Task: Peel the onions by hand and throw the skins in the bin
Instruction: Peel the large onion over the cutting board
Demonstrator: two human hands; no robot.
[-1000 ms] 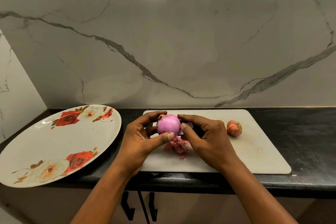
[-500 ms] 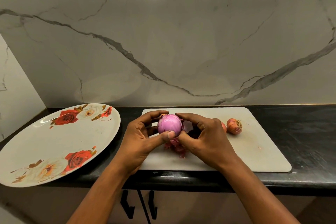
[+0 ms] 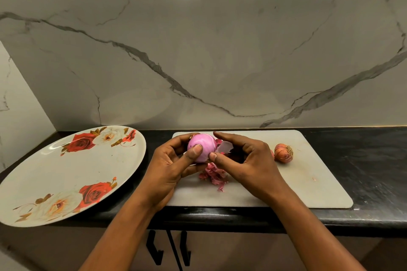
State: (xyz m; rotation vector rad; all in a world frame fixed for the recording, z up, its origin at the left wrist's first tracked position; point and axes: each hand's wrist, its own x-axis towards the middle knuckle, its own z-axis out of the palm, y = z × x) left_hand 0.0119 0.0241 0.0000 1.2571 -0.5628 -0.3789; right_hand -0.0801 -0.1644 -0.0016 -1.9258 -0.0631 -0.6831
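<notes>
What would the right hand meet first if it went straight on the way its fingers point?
The onion, almost at once: the right hand points left at it, thumb seemingly on it. The left hand grips its far side.

Left hand [image 3: 168, 167], right hand [image 3: 248, 160] curled

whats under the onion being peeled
A small pile of pink onion skins lies on the white cutting board beneath the onion. The right hand covers the pile's right edge, so its extent is hidden.
</notes>
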